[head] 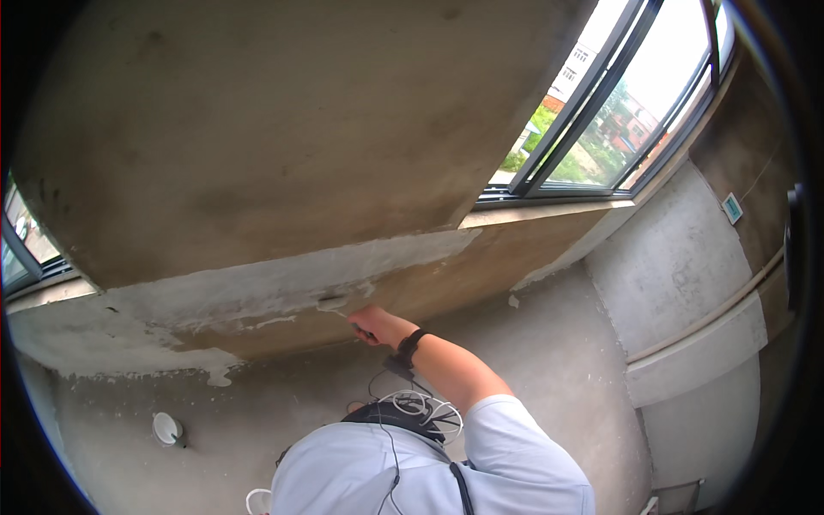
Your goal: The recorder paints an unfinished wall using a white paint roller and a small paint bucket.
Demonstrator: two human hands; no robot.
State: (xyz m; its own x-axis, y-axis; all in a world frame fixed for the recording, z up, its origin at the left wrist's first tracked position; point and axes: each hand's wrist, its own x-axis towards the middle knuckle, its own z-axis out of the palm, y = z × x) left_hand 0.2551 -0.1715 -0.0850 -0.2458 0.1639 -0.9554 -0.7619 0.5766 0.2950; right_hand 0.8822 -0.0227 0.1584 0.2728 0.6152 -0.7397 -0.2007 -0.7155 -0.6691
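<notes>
My right hand (372, 324) is closed around the dark handle of a small paint roller (333, 302), which lies against the low part of the wall. A bent wire joins the roller head to the handle. Wet-looking white coating (277, 277) covers a band above and left of the roller. Brown uncoated wall (444, 283) extends to its right, and a brown strip lies below. A black band with a small dark device circles my right wrist. My left hand is out of view. At the bottom edge, part of a white loop (259, 494) shows beside my shirt.
A white bucket (168, 429) with something green inside stands on the grey floor (116, 470) at left. White splashes mark the floor along the wall. Cables (418, 405) hang at my waist. Windows (599, 129) sit right and far left. A pipe (702, 315) runs along the right wall.
</notes>
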